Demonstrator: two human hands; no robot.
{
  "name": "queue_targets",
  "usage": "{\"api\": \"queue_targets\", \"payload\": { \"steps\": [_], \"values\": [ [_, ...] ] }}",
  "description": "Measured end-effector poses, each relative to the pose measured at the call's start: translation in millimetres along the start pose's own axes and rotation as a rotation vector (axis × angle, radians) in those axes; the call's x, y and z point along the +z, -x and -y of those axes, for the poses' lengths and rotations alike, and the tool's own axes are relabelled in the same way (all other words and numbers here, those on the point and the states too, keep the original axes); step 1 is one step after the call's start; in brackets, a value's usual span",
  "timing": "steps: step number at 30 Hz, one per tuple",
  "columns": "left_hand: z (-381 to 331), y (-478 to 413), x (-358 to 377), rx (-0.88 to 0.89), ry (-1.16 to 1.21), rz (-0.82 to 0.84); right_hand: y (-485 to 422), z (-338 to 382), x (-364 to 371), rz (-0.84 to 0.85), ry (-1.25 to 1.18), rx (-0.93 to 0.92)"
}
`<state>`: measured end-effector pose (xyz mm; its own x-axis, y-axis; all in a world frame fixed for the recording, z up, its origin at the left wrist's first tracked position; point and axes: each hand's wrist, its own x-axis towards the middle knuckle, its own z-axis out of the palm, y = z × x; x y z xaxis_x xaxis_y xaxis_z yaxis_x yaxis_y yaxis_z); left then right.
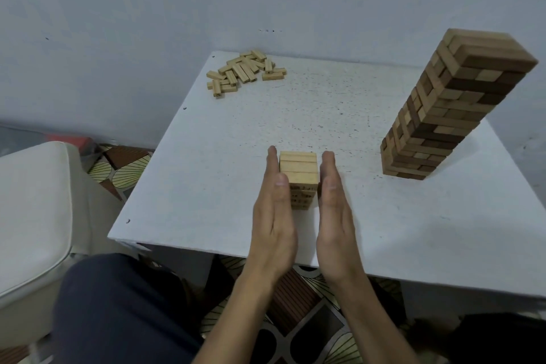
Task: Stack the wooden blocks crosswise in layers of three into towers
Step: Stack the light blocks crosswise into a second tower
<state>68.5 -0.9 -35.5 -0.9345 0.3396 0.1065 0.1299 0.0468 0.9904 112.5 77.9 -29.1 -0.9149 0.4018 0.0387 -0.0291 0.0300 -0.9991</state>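
Observation:
A short tower of pale wooden blocks (299,174) stands near the front middle of the white table (206,171), its top layer of three lying side by side. My left hand (274,216) lies flat with straight fingers against the tower's left side. On the right side, my right hand (335,210) lies flat in the same way. A tall finished tower of mixed light and dark blocks (452,109) stands at the table's right. A loose heap of pale blocks (243,71) lies at the far left corner.
A grey wall rises right behind the table. A cream cushioned seat (32,216) stands to the left, and my dark-trousered knee (118,310) is below the table's front edge. Patterned floor tiles (124,165) show beside and under the table.

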Motion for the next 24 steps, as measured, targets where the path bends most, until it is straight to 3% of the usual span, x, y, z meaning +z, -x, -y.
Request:
{"api": "queue_targets", "payload": {
  "steps": [24],
  "values": [
    [7.0, 0.3, 4.0, -0.059, 0.053, -0.021, 2.2, -3.9, 8.7, 0.003, -0.031, 0.019]
  ]
}}
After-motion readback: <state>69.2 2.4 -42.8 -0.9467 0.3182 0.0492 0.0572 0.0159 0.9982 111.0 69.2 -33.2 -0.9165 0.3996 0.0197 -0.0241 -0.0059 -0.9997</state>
